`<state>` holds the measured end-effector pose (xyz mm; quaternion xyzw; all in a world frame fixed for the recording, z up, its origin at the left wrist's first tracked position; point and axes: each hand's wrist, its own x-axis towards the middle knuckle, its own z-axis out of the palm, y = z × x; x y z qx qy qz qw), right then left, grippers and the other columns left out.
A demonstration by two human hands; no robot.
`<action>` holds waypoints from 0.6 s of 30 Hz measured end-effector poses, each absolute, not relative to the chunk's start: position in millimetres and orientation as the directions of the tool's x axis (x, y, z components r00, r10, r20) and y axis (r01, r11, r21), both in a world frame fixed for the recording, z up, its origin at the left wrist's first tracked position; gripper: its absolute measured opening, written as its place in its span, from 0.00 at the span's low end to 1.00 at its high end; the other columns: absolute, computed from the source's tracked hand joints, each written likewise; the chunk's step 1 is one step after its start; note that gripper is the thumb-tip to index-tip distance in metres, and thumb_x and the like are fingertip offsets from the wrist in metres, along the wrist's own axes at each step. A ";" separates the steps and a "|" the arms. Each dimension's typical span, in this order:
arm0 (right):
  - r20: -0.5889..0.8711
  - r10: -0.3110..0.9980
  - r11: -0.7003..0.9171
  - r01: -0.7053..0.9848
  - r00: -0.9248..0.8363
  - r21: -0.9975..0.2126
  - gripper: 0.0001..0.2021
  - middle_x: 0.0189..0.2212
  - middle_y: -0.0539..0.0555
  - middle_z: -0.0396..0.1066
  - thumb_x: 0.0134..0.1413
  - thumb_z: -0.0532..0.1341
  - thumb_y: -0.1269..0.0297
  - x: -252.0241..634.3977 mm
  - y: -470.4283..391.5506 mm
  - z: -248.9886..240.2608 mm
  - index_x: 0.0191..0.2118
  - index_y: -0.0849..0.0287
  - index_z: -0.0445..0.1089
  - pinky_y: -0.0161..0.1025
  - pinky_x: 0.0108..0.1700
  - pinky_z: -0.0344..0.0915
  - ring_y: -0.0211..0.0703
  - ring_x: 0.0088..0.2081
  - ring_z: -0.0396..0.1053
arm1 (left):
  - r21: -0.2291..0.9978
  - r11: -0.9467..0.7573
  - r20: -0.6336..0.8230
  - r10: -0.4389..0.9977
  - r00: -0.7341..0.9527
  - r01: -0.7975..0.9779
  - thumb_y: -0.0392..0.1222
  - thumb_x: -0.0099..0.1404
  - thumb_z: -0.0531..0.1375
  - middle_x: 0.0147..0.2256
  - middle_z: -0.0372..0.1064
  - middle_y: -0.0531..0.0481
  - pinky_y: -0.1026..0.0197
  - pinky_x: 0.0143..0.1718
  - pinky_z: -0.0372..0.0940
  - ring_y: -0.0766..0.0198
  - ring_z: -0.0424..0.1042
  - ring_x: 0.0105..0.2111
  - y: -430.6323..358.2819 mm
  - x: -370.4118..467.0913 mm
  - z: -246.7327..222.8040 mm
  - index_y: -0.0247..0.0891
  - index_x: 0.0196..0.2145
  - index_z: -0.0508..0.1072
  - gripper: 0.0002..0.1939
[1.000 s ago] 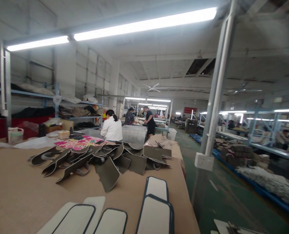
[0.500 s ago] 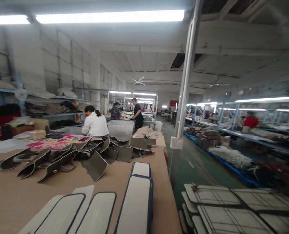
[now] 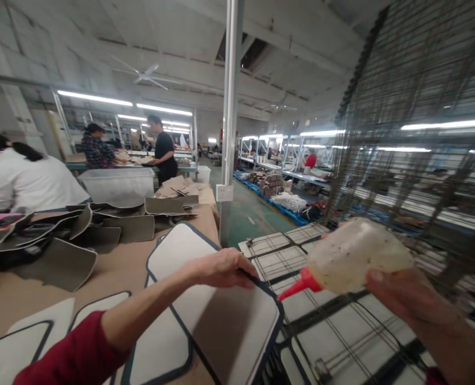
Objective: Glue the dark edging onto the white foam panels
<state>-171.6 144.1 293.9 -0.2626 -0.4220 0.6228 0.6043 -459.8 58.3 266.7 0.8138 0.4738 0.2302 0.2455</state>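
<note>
My left hand (image 3: 225, 267) grips the far dark-edged side of a white panel (image 3: 233, 321), fingers closed over the rim. The panel is tilted and lies partly over other white panels with dark edging. In my right hand (image 3: 400, 291) is a translucent, yellowish glue bottle (image 3: 358, 256), tipped so that its red nozzle (image 3: 301, 286) points down and left. The nozzle tip is at the panel's dark edge, close to my left fingers; whether it touches cannot be made out.
Under the bottle, white panels lie on a wire drying rack (image 3: 342, 331); raised wire racks (image 3: 430, 91) stand at right. Grey-brown folded pieces (image 3: 69, 262) are heaped on the brown table (image 3: 113, 278). A metal post (image 3: 229, 107) rises behind. A person in white (image 3: 32, 182) is at left.
The view has swung right. Both my hands have come into the picture, the left holding a panel and the right the glue bottle. Upright wire racks now show at right.
</note>
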 end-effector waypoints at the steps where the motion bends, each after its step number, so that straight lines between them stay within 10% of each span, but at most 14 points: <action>1: 0.181 0.961 0.052 -0.503 -0.211 -0.863 0.39 0.46 0.62 0.75 0.09 0.71 0.82 -172.8 143.0 293.8 0.42 0.55 0.74 0.63 0.49 0.66 0.65 0.50 0.71 | 0.622 -0.438 0.117 0.872 0.476 0.649 0.35 0.62 0.61 0.30 0.78 0.52 0.69 0.31 0.61 0.64 0.73 0.29 57.8 -456.6 271.2 0.40 0.40 0.83 0.11; 8: 0.284 0.858 0.075 -0.443 -0.428 -0.893 0.33 0.41 0.60 0.77 0.27 0.78 0.64 -168.4 153.7 278.1 0.47 0.56 0.72 0.60 0.51 0.65 0.59 0.48 0.74 | 0.732 -0.437 0.011 0.775 0.632 0.522 0.39 0.63 0.63 0.37 0.81 0.47 0.65 0.38 0.67 0.59 0.76 0.36 60.9 -443.7 285.4 0.35 0.42 0.82 0.11; 18: 0.302 0.807 0.106 -0.379 -0.507 -0.919 0.36 0.36 0.50 0.80 0.24 0.78 0.49 -173.6 152.0 275.1 0.48 0.41 0.73 0.54 0.51 0.70 0.56 0.40 0.78 | 0.866 -0.349 -0.025 0.686 0.727 0.359 0.46 0.57 0.69 0.37 0.80 0.45 0.68 0.39 0.67 0.60 0.76 0.38 61.1 -450.7 280.3 0.30 0.40 0.83 0.17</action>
